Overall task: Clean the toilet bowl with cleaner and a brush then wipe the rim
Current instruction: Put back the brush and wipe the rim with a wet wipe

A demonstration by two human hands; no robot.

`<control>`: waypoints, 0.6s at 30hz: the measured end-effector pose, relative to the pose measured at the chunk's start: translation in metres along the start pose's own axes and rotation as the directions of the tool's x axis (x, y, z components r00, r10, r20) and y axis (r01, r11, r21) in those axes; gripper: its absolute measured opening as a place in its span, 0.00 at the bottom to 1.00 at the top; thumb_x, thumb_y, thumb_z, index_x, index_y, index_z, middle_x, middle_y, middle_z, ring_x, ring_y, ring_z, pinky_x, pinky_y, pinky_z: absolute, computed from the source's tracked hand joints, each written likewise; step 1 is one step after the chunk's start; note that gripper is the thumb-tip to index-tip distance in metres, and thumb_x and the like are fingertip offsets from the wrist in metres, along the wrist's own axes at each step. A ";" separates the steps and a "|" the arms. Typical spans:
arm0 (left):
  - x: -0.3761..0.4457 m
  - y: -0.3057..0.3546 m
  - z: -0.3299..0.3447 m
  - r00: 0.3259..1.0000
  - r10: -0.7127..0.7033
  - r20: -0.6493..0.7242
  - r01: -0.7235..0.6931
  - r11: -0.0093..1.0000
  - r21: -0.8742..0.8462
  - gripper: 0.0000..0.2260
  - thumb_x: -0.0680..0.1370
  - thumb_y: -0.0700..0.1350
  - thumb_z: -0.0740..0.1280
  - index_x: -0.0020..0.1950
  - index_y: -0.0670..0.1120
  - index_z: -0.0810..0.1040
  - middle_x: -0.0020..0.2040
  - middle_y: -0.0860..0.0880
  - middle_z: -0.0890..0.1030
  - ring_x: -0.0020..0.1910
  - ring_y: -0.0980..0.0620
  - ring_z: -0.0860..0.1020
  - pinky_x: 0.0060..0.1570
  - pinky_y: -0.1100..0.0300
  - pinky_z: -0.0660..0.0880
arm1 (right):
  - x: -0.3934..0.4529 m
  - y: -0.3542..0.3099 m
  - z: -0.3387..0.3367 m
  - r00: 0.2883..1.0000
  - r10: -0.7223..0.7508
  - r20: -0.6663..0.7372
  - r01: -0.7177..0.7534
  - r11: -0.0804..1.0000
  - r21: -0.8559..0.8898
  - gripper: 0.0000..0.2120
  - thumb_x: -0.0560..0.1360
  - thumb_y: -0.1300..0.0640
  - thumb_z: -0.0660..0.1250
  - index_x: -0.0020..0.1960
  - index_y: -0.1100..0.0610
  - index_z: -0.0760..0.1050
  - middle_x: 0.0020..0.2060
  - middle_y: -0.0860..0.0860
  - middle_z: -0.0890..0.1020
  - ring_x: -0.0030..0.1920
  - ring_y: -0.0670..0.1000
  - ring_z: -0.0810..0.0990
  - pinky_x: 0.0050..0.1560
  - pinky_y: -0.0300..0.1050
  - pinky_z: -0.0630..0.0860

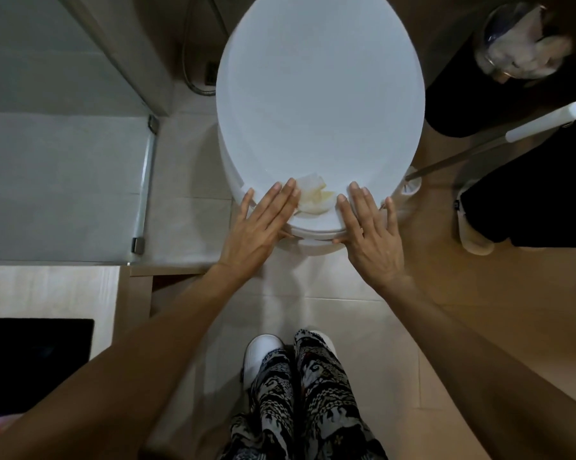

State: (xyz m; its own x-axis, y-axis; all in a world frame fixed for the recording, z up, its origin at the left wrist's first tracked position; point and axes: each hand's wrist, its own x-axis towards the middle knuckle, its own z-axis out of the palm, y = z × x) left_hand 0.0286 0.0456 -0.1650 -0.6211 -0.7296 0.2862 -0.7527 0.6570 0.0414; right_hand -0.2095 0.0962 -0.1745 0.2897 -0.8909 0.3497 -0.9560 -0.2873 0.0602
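Toilet lid [320, 94] lies shut, lengthwise away; left hand [263, 224] and right hand [369, 234] spread flat.

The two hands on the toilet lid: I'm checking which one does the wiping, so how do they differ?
The left hand lies at the lid's front left with its fingertips on the crumpled tissue; the right hand lies at the front right and touches no tissue. The left hand's fingers point up and right; the right hand's point up and left. Both lie flat, fingers straight, across the lid's front edge.

a home bathroom — toilet [320, 94], glass shower screen [64, 180], tiled floor [339, 310], toilet brush [499, 141].
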 end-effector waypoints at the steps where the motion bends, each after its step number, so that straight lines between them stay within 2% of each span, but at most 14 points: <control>1: 0.000 0.000 0.001 1.000 0.002 0.015 -0.002 1.000 -0.007 0.42 0.75 0.42 0.68 0.78 0.46 0.41 0.78 0.50 0.42 0.77 0.54 0.44 0.72 0.47 0.51 | -0.001 -0.001 0.002 1.000 0.001 0.014 -0.001 1.000 -0.003 0.32 0.81 0.55 0.54 0.79 0.57 0.41 0.77 0.56 0.49 0.78 0.51 0.42 0.74 0.59 0.47; 4: 0.001 -0.001 0.006 0.997 0.013 0.072 -0.011 1.000 -0.020 0.40 0.76 0.43 0.66 0.78 0.47 0.41 0.79 0.50 0.44 0.77 0.52 0.46 0.73 0.48 0.48 | -0.003 -0.004 0.006 0.996 0.004 0.094 -0.003 1.000 -0.017 0.35 0.79 0.58 0.56 0.78 0.57 0.39 0.77 0.53 0.39 0.77 0.51 0.40 0.75 0.58 0.42; 8: 0.002 0.002 0.010 0.989 -0.002 0.150 0.010 0.999 -0.053 0.40 0.74 0.38 0.66 0.78 0.47 0.43 0.77 0.49 0.52 0.76 0.50 0.53 0.73 0.52 0.44 | -0.004 -0.009 0.005 0.982 0.031 0.184 -0.028 0.999 -0.021 0.36 0.76 0.63 0.52 0.78 0.56 0.35 0.77 0.52 0.36 0.77 0.51 0.38 0.74 0.57 0.39; 10: 0.002 0.004 0.007 0.985 -0.009 0.171 0.022 0.997 -0.075 0.36 0.75 0.37 0.60 0.78 0.47 0.44 0.77 0.48 0.54 0.75 0.49 0.53 0.73 0.52 0.44 | -0.002 -0.009 0.001 0.977 0.033 0.213 -0.035 0.999 0.004 0.36 0.76 0.62 0.50 0.78 0.55 0.35 0.77 0.52 0.36 0.77 0.51 0.38 0.74 0.57 0.40; 13: 0.004 0.005 -0.001 0.977 -0.022 0.212 0.049 0.991 -0.123 0.35 0.74 0.34 0.57 0.78 0.46 0.46 0.78 0.47 0.54 0.76 0.49 0.52 0.73 0.53 0.43 | 0.000 -0.009 -0.004 0.959 0.051 0.280 -0.067 0.997 0.048 0.36 0.78 0.59 0.54 0.78 0.55 0.35 0.77 0.52 0.37 0.77 0.51 0.38 0.75 0.58 0.42; 15: 0.006 0.006 -0.005 0.975 -0.021 0.221 0.060 0.983 -0.172 0.36 0.73 0.30 0.60 0.78 0.44 0.50 0.77 0.46 0.55 0.76 0.49 0.52 0.73 0.54 0.44 | 0.002 -0.010 -0.011 0.943 0.068 0.326 -0.104 0.990 0.094 0.36 0.80 0.55 0.59 0.78 0.54 0.38 0.78 0.52 0.41 0.77 0.51 0.41 0.75 0.58 0.45; 18: 0.007 0.005 -0.010 0.975 -0.018 0.221 0.066 0.975 -0.212 0.39 0.71 0.27 0.67 0.76 0.42 0.53 0.76 0.45 0.59 0.75 0.48 0.55 0.73 0.55 0.46 | 0.005 -0.005 -0.023 0.928 0.044 0.371 -0.098 0.987 0.127 0.30 0.82 0.52 0.56 0.79 0.54 0.45 0.78 0.51 0.48 0.78 0.50 0.46 0.75 0.57 0.49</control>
State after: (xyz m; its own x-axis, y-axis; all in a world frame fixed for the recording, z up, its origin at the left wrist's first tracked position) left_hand 0.0229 0.0454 -0.1533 -0.6403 -0.7652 0.0671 -0.7285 0.6327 0.2625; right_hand -0.2042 0.1015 -0.1521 0.2440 -0.9696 -0.0193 -0.9660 -0.2412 -0.0934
